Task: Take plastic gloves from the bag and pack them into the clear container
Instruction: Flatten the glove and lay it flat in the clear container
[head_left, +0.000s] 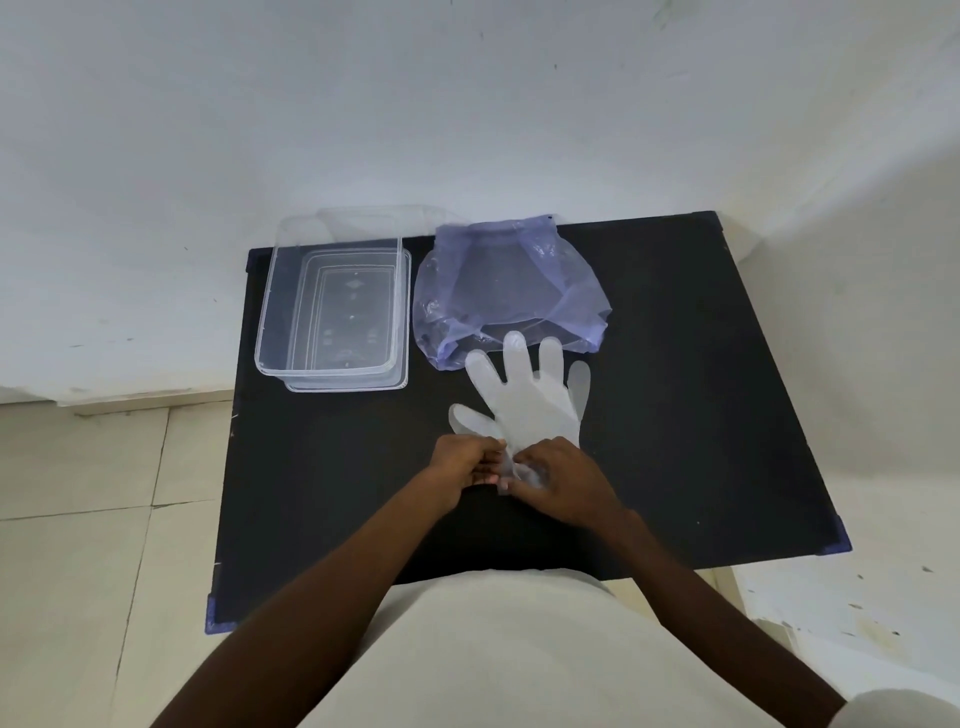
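Observation:
A clear plastic glove (530, 400) lies flat on the black table (701, 415), fingers spread and pointing away from me. My left hand (462, 467) and my right hand (561, 483) both pinch its crumpled cuff at the near end. Behind the glove sits a translucent purple plastic bag (509, 291), its mouth facing me. The clear rectangular container (332, 296) stands at the table's back left, with nothing visible inside.
A clear lid (400, 332) lies under or beside the container. The white wall (467, 104) runs directly behind the table. Tiled floor (78, 519) lies to the left. My light-coloured clothing (493, 649) fills the near foreground.

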